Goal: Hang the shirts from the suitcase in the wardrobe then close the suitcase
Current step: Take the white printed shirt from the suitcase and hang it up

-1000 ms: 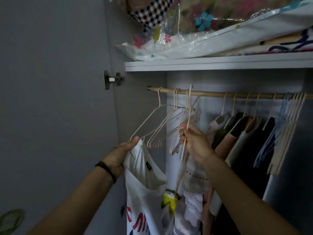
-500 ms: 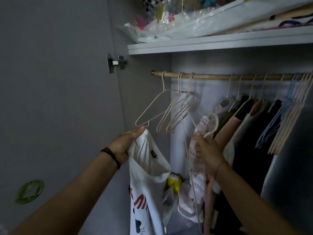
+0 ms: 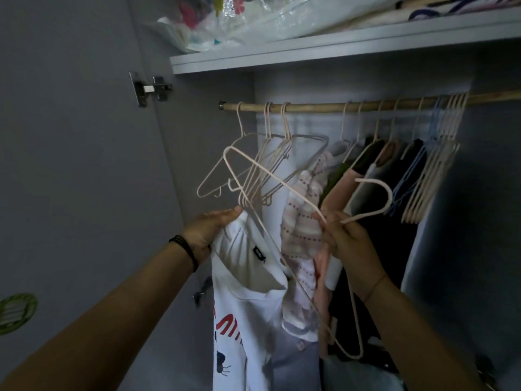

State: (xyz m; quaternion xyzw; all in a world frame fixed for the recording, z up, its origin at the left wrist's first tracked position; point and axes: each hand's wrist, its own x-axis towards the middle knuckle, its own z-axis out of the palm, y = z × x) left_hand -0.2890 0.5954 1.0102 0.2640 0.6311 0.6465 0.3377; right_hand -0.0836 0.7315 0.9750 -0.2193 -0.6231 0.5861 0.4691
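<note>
Shirt and hanger are both held up in front of the open wardrobe. The person's left hand (image 3: 210,231) grips the white shirt (image 3: 248,314) at the edge of its collar, fingers curled over the fabric. The neck opening gapes, and a small black label shows inside it. Red lettering and a dark print run down the shirt's front. A black band (image 3: 184,249) circles that wrist.

The right hand (image 3: 346,244) pinches 1 pale pink wire hanger (image 3: 390,194) at the base of its neck. The hanger is off the wooden rod (image 3: 324,107), with its hook pointing right. Its triangle is tilted, with 1 corner high on the left above the collar and the other low in front of the hung clothes (image 3: 375,165). A wire arm passes just beside the collar, but it is unclear whether the two touch.

Several empty hangers (image 3: 262,170) dangle from the left part of the rod, and a tight bunch of pale and blue hangers (image 3: 434,179) hangs further right. A pink striped garment (image 3: 300,230) hangs between the 2 hands. Above the rod, a shelf (image 3: 338,50) carries plastic-wrapped bedding (image 3: 220,29). A metal hinge (image 3: 149,88) sits on the door at the left, and a green sticker (image 3: 17,311) is lower down.
</note>
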